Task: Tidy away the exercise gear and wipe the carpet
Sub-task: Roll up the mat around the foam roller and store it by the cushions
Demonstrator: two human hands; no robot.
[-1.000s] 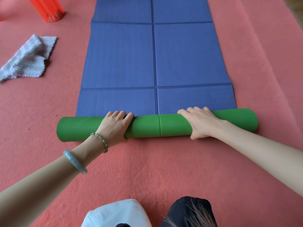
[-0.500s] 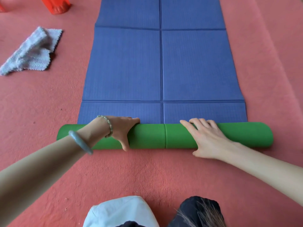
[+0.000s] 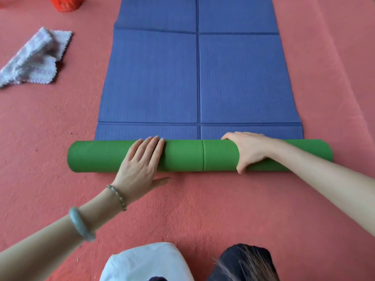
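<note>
An exercise mat, blue on top and green underneath, lies on the red carpet (image 3: 203, 209). Its near end is rolled into a green roll (image 3: 182, 156) running left to right. The flat blue part (image 3: 154, 78) stretches away from me. My left hand (image 3: 140, 163) lies flat on the roll's left half, fingers straight, thumb down on the carpet. My right hand (image 3: 249, 149) grips the roll right of its middle seam, fingers curled over the far side, thumb on the near side. A grey cloth (image 3: 34, 61) lies crumpled on the carpet at the left.
A red plastic object (image 3: 66, 3) stands at the top left edge, beyond the cloth. My knees, in white and dark fabric, show at the bottom of the view. Bare carpet lies on both sides of the mat.
The roll has moved further along the mat. My left hand went from gripping the roll to lying flat on it. My right hand went from lying flat to gripping it.
</note>
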